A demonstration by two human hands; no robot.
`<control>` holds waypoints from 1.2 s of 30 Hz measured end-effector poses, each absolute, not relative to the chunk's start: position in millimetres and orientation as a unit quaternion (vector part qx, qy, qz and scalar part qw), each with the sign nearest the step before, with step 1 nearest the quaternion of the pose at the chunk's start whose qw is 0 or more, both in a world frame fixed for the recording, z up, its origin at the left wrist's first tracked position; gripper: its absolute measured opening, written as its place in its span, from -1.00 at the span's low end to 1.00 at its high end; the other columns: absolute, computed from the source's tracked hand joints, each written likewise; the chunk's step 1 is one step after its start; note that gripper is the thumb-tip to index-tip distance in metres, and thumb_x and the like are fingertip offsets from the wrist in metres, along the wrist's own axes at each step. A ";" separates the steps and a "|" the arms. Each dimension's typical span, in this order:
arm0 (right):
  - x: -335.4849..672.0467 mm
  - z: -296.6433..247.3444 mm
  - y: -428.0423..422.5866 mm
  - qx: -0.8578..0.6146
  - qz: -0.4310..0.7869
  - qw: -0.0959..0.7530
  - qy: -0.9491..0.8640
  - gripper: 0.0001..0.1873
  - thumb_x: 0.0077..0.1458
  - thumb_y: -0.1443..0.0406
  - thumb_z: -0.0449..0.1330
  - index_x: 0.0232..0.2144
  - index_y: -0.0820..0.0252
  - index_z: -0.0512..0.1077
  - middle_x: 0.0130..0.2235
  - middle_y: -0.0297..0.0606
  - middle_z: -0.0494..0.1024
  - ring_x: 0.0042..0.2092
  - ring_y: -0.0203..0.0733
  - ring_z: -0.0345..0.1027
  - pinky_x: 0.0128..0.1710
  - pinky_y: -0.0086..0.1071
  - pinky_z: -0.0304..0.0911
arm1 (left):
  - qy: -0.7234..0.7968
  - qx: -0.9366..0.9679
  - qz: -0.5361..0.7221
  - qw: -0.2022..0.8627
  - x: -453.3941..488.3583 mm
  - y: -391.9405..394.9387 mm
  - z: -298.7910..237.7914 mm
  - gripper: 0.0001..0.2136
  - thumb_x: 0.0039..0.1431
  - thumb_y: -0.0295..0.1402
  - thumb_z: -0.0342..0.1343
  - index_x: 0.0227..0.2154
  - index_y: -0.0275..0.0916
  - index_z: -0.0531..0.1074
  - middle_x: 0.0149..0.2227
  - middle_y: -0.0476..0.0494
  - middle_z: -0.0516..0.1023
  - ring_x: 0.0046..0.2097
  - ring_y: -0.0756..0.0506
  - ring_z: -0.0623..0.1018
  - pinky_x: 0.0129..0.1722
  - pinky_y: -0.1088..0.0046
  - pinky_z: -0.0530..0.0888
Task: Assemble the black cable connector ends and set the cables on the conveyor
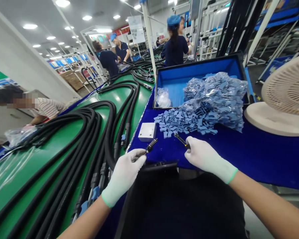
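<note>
Both of my hands wear white gloves with green cuffs. My left hand (128, 171) is closed, pinching a short black ribbed piece (151, 145) with light bands that look like coils; its lower end is hidden in the fingers. My right hand (204, 156) is wrapped round a slim black hand tool (181, 140) with a bit of yellow on its handle. The tool's tip points up and left, apart from the ribbed piece; its exact kind cannot be made out. Just beyond my left hand sits a white block (147, 131). Loose blue plastic clips (186, 121) lie piled beyond my right hand.
Clear bags of blue clips (216, 96) spill from a blue bin (173, 83). A beige fan (286, 96) stands at the right. Thick black hoses (87, 139) cover the green conveyor (99, 94) on the left. A person in stripes (48, 103) sits across; other workers stand farther back.
</note>
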State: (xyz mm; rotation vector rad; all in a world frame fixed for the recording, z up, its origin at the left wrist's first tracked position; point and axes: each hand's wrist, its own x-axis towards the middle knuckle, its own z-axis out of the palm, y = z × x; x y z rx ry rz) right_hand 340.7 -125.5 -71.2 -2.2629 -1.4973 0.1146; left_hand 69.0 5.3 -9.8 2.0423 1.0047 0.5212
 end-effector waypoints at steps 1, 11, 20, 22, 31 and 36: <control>338.6 -69.5 -123.3 -0.800 0.075 0.257 -0.537 -0.94 0.12 0.34 0.15 -0.32 0.18 0.31 -0.40 -0.27 0.44 -0.39 -0.18 0.31 -0.38 -0.35 0.07 | 0.394 0.798 0.214 0.402 71.8 7.4 -6.5 -0.72 0.30 -0.16 0.17 0.00 -0.12 0.54 -0.05 -0.04 0.64 -0.02 -0.17 0.60 0.03 0.33 0.46; 280.7 -41.3 -102.5 -0.527 0.122 0.448 -0.712 -0.42 0.05 0.58 0.04 0.09 0.15 0.41 0.06 -0.14 0.54 0.07 -0.07 0.45 0.13 -0.21 0.35 | 0.363 0.795 0.256 0.414 85.3 18.3 19.9 -0.70 0.31 -0.13 0.18 0.00 -0.11 0.60 -0.08 -0.01 0.67 -0.06 -0.18 0.63 -0.06 0.38 0.51; 280.0 -47.1 -96.6 -0.534 0.090 0.447 -0.712 -0.56 0.15 0.54 0.05 0.04 0.18 0.42 0.03 -0.09 0.53 0.03 -0.04 0.45 0.10 -0.16 0.40 | 0.352 0.813 0.239 0.397 90.6 19.4 19.8 -0.71 0.34 -0.17 0.14 -0.01 -0.16 0.61 -0.15 -0.04 0.68 -0.12 -0.17 0.64 -0.10 0.38 0.50; 279.5 -48.5 -95.4 -0.543 0.095 0.447 -0.704 -0.64 0.15 0.55 0.05 -0.07 0.19 0.43 -0.05 -0.10 0.53 -0.03 -0.05 0.44 0.06 -0.14 0.41 | 0.357 0.810 0.238 0.401 92.1 19.4 19.3 -0.72 0.33 -0.18 0.15 -0.04 -0.17 0.62 -0.19 -0.05 0.68 -0.16 -0.16 0.64 -0.11 0.37 0.50; 278.3 -50.2 -92.4 -0.559 0.095 0.435 -0.699 -0.72 0.11 0.57 0.06 -0.25 0.18 0.42 -0.16 -0.16 0.48 -0.12 -0.10 0.37 0.00 -0.15 0.38 | 0.352 0.797 0.219 0.439 96.6 20.3 18.6 -0.71 0.29 -0.15 0.19 -0.09 -0.22 0.60 -0.29 -0.07 0.65 -0.23 -0.15 0.61 -0.20 0.39 0.49; 282.3 -44.9 -100.1 -0.547 0.106 0.428 -0.711 -0.66 0.12 0.56 0.06 -0.15 0.15 0.47 -0.10 -0.15 0.50 -0.08 -0.07 0.37 0.06 -0.11 0.37 | 0.350 0.803 0.233 0.423 98.0 21.0 15.6 -0.70 0.28 -0.14 0.19 -0.08 -0.22 0.62 -0.20 -0.10 0.67 -0.19 -0.17 0.62 -0.13 0.37 0.50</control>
